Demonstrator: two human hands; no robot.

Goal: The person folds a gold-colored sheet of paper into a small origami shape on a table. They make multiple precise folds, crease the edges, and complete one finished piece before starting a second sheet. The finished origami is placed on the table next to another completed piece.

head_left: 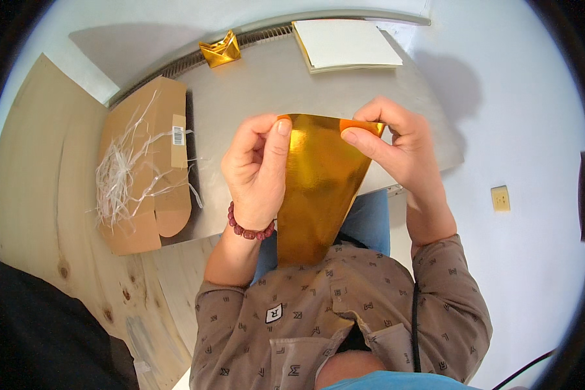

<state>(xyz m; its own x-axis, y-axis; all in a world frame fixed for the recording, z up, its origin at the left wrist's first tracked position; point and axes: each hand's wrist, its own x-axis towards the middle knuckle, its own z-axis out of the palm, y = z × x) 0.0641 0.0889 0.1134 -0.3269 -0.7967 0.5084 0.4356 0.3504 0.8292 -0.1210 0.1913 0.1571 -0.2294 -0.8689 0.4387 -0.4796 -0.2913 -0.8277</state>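
Observation:
A sheet of shiny gold paper [320, 182] hangs from both hands, in front of my body. My left hand [261, 156] pinches its upper left corner between thumb and fingers. At the upper right, my right hand [400, 140] grips the top edge, with the thumb in front and the fingers curled behind. A narrow strip along that edge looks orange near both thumbs. The paper's lower end reaches down to my shirt. Farther off on the table stands a folded gold paper piece [220, 50] with pointed tips.
A grey table [240, 97] curves across the view. On its left lies a brown cardboard box [166, 107] with pale shredded strips [120, 175] on it. White sheets [348, 44] are stacked at the back. Wooden boards [45, 162] stand at the left.

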